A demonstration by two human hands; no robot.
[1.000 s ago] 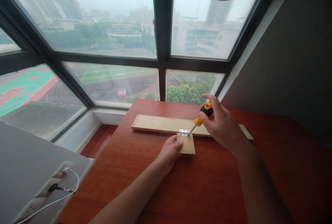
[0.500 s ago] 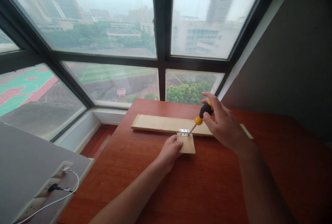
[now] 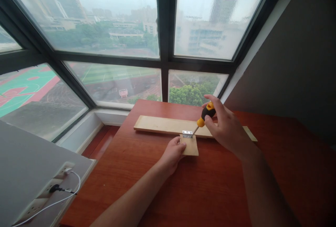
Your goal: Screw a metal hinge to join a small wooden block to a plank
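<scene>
My left hand [image 3: 173, 153] pinches a small square wooden board [image 3: 191, 146] by its left side, thumb on top. A silver metal hinge [image 3: 187, 134] lies along the board's far edge. In my right hand [image 3: 225, 127] is a screwdriver [image 3: 208, 112] with a yellow and black handle, tilted so that its shaft slants down to the left. The tip meets the hinge's right end; any screw under it is too small to make out. Behind the hinge, a long wooden plank [image 3: 160, 124] lies flat, partly hidden by my right hand.
The reddish-brown table [image 3: 210, 192] reaches back to large windows with a dark frame [image 3: 165, 38]. At the lower left, a low wall carries sockets [image 3: 49, 188] with a black plug and a white cable [image 3: 78, 181]. A grey wall [image 3: 291, 66] rises on the right.
The screwdriver handle has turned slightly in my right hand, its yellow end now showing more. My left hand keeps its hold on the board. The whole view has shifted a little.
</scene>
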